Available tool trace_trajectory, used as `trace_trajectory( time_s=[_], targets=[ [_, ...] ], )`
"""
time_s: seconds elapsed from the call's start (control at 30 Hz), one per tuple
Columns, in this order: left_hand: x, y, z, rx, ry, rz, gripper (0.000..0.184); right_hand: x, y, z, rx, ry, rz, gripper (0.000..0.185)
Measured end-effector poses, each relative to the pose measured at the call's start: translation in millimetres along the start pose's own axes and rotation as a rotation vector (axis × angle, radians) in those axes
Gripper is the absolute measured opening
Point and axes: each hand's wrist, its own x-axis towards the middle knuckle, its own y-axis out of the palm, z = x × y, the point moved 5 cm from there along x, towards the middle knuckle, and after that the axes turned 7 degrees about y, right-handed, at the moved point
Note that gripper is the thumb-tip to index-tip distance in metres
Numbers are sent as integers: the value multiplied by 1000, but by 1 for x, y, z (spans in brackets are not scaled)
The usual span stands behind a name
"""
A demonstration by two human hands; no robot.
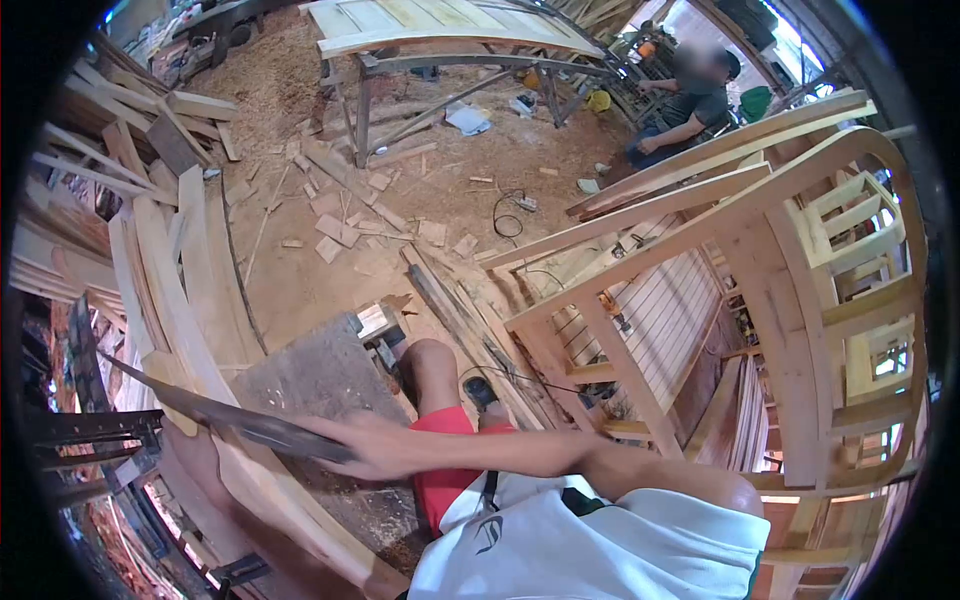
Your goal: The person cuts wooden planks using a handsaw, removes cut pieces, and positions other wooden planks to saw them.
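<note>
My right hand [372,447], on an arm crossing from the right, is closed around the near end of a long dark tapered blade [245,420]. The blade reaches left across a long, pale curved board [265,485], its thin tip past the board's far edge. Beyond that edge at lower left is a shadowed, skin-toned shape that looks like my left hand and forearm [192,468]; its fingers cannot be made out. A worn grey work surface [325,375] lies beside the board, near my knee.
Wooden frames [610,270] with slats and curved rails fill the right. A panel [440,25] rests on a trestle at the top. A seated person [690,105] is at upper right. Offcuts [335,232], a black cable [508,215] and stacked planks [125,110] lie around.
</note>
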Motion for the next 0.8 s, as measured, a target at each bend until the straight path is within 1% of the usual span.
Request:
trace_trajectory(
  time_s=[0.03,0.07,0.1,0.17,0.2,0.27,0.3,0.33,0.37,0.4,0.43,0.47,0.5,0.53,0.57,0.6,0.63,0.67,0.73,0.77,0.8],
  targets=[
    [8,5,3,-59,43,21,68,-48,-18,-8,-14,89,77,76],
    [8,4,10,-56,49,26,68,-92,-35,-5,-4,108,108,79],
    [3,-6,-4,-47,34,19,68,-129,-56,1,-46,81,132,82],
    [-11,-22,-28,-42,-17,35,68,-170,-76,14,-85,182,197,79],
    [-17,-31,-41,-38,-44,45,67,-168,-69,14,-41,182,323,79],
    [-22,-49,-70,-71,-86,30,67,-128,-60,1,-121,124,152,75],
    [-24,-59,-82,-108,-94,7,68,-87,-40,-13,-146,-27,28,71],
    [-25,-66,-93,-134,-112,12,68,-27,-7,-12,-209,-76,-51,64],
    [-22,-69,-100,-157,-148,29,68,32,30,-25,-153,-130,-95,60],
    [-24,-72,-93,114,-226,235,70,94,63,-22,9,-23,-45,57],
    [-17,-44,-64,121,-233,158,72,144,78,-3,36,-119,-66,54],
    [-13,-19,-39,134,-218,77,74,170,77,38,16,-87,-12,53],
    [-21,-25,-40,97,-188,78,75,186,75,69,-11,-47,24,53],
    [-23,-19,-26,92,-196,77,75,189,80,72,-15,-47,32,53],
    [-20,-6,-13,100,-138,56,76,190,79,74,-35,-55,28,53],
    [-18,-9,-25,102,-75,32,77,192,75,75,-61,-65,20,53],
    [-19,-13,-33,45,-126,-32,79,192,78,55,-60,-169,-53,52],
    [-17,-19,-44,35,-105,-35,79,185,75,54,-73,-175,-72,52],
    [-16,-28,-51,-6,-186,-12,80,153,67,48,30,-122,-37,45],
    [-17,-30,-53,41,-141,8,81,128,59,38,32,-48,-37,47],
    [-15,-31,-56,45,-142,8,81,92,49,26,34,30,-26,49]
  ],
)
